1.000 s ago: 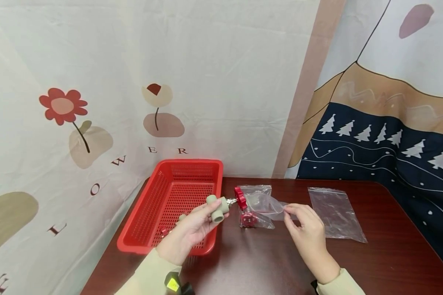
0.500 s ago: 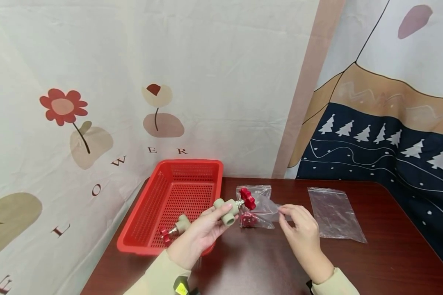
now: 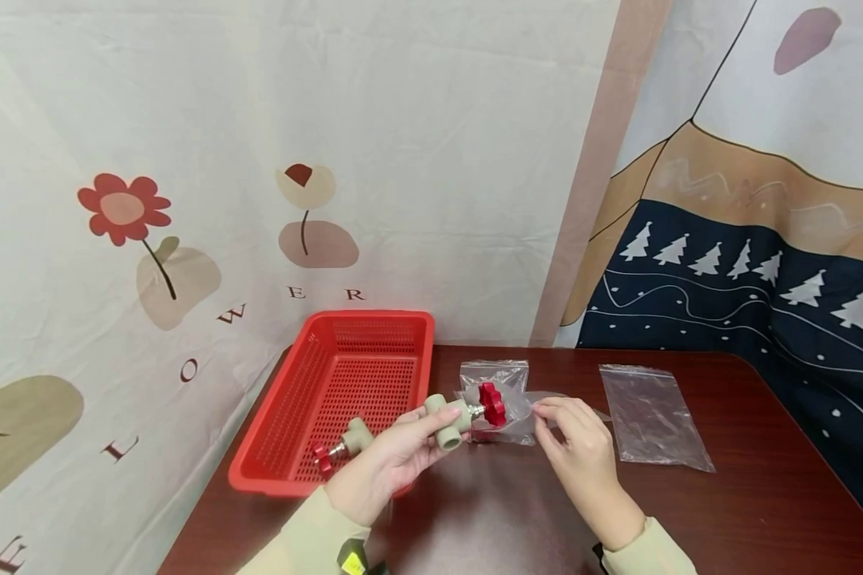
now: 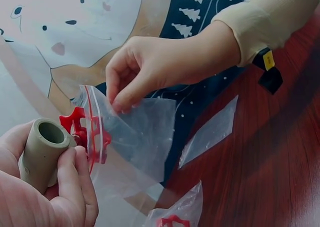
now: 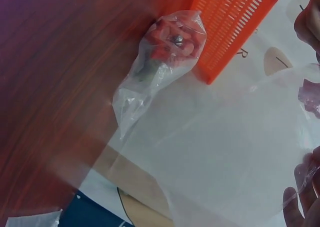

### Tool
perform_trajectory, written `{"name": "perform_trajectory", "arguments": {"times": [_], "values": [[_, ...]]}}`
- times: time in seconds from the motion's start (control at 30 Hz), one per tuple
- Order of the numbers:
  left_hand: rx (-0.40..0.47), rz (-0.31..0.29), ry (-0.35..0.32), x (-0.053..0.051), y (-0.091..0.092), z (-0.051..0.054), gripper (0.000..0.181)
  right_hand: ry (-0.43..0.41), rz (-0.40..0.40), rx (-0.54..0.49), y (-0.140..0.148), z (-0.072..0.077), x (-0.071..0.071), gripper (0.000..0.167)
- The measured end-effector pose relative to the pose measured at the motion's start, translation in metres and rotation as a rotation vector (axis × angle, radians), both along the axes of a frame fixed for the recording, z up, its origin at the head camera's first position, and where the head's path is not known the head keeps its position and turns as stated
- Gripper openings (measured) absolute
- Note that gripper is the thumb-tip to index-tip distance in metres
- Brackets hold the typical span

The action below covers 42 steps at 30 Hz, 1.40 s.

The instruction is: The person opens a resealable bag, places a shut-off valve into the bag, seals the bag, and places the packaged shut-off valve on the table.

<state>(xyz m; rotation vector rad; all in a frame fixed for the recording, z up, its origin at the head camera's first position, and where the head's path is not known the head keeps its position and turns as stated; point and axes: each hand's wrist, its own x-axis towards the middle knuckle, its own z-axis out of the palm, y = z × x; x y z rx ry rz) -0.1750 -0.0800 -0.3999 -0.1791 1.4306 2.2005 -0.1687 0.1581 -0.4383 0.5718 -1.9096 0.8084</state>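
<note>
A grey-green pipe valve [image 3: 451, 421] with a red handwheel [image 3: 492, 404] is gripped by its body in my left hand [image 3: 391, 461]. My right hand [image 3: 582, 447] pinches the edge of a clear zip bag [image 4: 142, 137] between thumb and fingers. In the left wrist view, the handwheel is at the bag's mouth and shows partly through the plastic, while the valve body [image 4: 40, 157] stays outside. Behind them on the table lies another bagged valve [image 5: 175, 42], its red wheel visible through the film.
A red perforated basket [image 3: 374, 326] stands on the left, with a loose valve [image 3: 355, 436] inside near its front. A flat zip bag [image 3: 658, 419] lies on the dark wooden table [image 3: 755, 479] at right. Printed cloth [image 3: 460, 160] hangs behind the table.
My left hand has moved right, carrying the valve away from the basket toward the bag. My right hand has shifted slightly left with the bag, and the handwheel has reached the bag's mouth.
</note>
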Motion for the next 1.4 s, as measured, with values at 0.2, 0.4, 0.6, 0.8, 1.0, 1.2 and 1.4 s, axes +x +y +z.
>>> {"name": "perform_trajectory", "arguments": {"times": [0.2, 0.4, 0.6, 0.8, 1.0, 1.2, 1.4], "values": [[-0.033, -0.023, 0.006, 0.002, 0.001, -0.004, 0.05, 0.037, 0.042, 0.025, -0.002, 0.003, -0.002, 0.015], [-0.05, -0.035, 0.018, 0.001, 0.002, -0.008, 0.053, 0.077, 0.086, 0.039, -0.005, 0.004, -0.003, 0.014], [-0.068, -0.01, 0.039, -0.001, 0.002, -0.011, 0.047, 0.107, 0.103, 0.071, -0.008, 0.003, -0.002, 0.012], [-0.085, 0.004, 0.042, -0.002, 0.005, -0.011, 0.042, 0.122, 0.103, 0.091, -0.011, 0.002, -0.001, 0.015], [-0.101, -0.016, 0.058, -0.002, 0.011, -0.009, 0.05, 0.131, 0.123, 0.105, -0.014, 0.002, -0.001, 0.014], [-0.145, -0.04, 0.081, -0.002, 0.012, -0.009, 0.049, 0.125, 0.136, 0.118, -0.015, 0.001, 0.0, 0.018], [-0.131, -0.099, 0.088, -0.004, 0.011, -0.009, 0.047, 0.124, 0.134, 0.124, -0.016, 0.0, 0.0, 0.02]]}}
